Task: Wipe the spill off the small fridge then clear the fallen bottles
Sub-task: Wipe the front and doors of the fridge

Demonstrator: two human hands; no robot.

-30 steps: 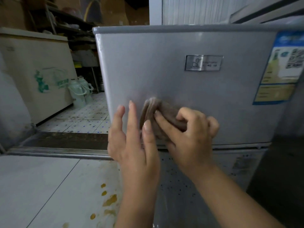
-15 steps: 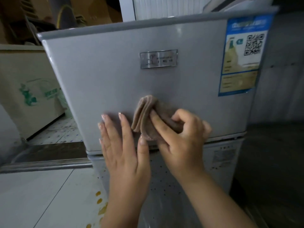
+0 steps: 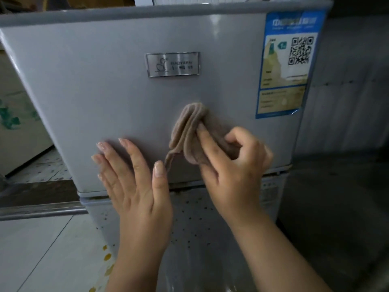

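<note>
Two hands on the small fridge (image 3: 94, 85) door: over the last second the cloth (image 3: 187, 131), pinched in the right hand (image 3: 233, 165), has slid rightward under the nameplate (image 3: 172, 64); left hand (image 3: 134, 182) flat, fingers straight. Dark specks on the lower door (image 3: 195, 218) and yellow drops on the floor (image 3: 107, 257) remain; no bottles in view

Head camera: close, facing forward-down at small fridge (image 3: 105, 81) door front.

one fridge (image 3: 105, 91), one cloth (image 3: 189, 131), two hands: left (image 3: 134, 186), right (image 3: 233, 171).
</note>
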